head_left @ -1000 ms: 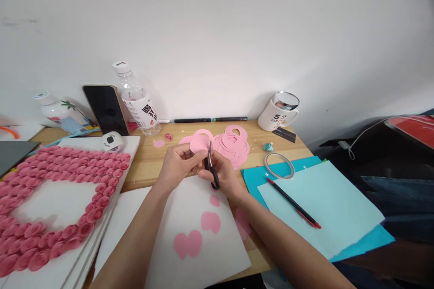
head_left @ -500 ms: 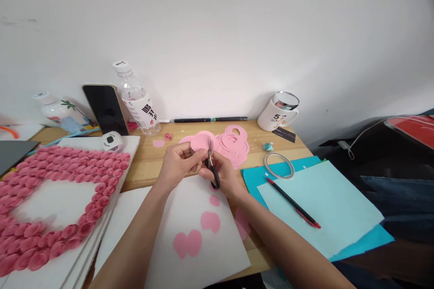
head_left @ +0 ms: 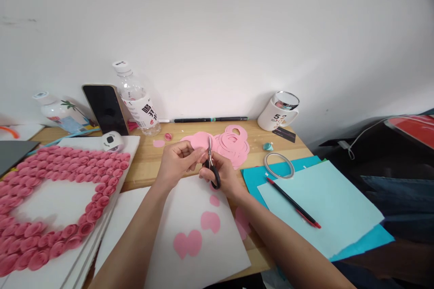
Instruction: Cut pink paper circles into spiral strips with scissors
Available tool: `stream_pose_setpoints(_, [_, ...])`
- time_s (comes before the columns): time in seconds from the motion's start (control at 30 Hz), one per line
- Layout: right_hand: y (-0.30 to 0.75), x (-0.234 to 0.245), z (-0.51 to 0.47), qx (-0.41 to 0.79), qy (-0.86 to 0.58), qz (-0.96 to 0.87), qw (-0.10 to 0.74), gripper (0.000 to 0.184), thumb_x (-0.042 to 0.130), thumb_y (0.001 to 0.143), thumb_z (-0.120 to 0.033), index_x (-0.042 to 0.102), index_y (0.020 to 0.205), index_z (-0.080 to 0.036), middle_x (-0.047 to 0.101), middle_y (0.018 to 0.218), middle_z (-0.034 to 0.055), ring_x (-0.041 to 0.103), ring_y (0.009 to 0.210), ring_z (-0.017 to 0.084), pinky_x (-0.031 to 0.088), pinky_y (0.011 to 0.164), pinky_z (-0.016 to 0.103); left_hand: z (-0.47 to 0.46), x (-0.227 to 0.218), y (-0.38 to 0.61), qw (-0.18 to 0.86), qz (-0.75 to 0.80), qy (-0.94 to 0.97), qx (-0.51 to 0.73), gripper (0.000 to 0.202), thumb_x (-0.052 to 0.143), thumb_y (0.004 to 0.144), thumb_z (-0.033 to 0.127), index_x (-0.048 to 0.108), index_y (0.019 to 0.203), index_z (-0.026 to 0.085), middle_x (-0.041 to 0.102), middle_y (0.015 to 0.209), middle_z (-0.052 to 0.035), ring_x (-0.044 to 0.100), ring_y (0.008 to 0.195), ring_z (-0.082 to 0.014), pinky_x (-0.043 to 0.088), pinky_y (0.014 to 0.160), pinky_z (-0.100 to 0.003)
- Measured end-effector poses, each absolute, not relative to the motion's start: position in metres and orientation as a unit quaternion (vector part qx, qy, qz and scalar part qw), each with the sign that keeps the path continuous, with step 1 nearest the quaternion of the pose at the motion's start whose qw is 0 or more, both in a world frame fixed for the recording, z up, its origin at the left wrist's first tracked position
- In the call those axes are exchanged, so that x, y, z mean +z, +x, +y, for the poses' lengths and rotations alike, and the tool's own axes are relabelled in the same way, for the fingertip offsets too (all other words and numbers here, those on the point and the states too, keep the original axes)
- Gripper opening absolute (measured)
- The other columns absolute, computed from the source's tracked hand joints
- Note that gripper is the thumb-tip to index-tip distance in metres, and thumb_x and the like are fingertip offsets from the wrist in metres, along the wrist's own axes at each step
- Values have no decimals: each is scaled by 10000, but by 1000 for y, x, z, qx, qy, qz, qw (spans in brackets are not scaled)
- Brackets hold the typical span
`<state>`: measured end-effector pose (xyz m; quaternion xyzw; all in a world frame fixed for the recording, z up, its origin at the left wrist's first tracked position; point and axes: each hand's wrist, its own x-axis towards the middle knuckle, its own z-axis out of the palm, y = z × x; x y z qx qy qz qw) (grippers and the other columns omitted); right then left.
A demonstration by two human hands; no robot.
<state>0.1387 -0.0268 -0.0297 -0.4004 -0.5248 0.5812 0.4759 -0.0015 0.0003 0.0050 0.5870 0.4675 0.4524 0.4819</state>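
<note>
My left hand (head_left: 178, 161) pinches a pink paper disc (head_left: 200, 141) above the wooden desk. My right hand (head_left: 222, 174) grips small black-handled scissors (head_left: 212, 167), blades pointing up into the disc's right edge. Both hands hover over a white sheet (head_left: 190, 230) that carries three pink paper offcuts (head_left: 188, 243). Just behind the hands lies a pile of pink cut paper rings (head_left: 233, 144).
A white board with a heart of pink paper roses (head_left: 50, 198) lies at left. A phone (head_left: 106, 109), two bottles (head_left: 137, 99), a black marker (head_left: 210, 119) and a mug (head_left: 280, 112) line the wall. A tape ring (head_left: 278, 165), red-black pen (head_left: 293, 203) and blue sheets (head_left: 325, 207) sit right.
The left hand has turned the pink disc a little, so it sits lower and flatter against the scissor blades. The right hand and scissors have barely shifted.
</note>
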Motion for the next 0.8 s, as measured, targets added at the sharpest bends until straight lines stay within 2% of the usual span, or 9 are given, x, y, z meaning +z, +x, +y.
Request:
stream_pose_setpoints(0.6, [138,-28,-28,590,-408,-518,467,317,690,638,-399,492,764,-186,489,495,-66,425,413,72,324,398,184,1,9,0,482,459,553,501,237,651,707,290,525,549,167,452,392,60,370,350,-44,310,373,-192])
stream_pose_setpoints(0.8, [137,-33,-27,582,-414,-529,457,340,693,650,-430,500,787,-186,489,525,-57,446,441,84,345,416,197,0,10,1,476,464,563,492,319,643,715,296,469,483,162,481,394,46,396,356,-45,327,380,-188])
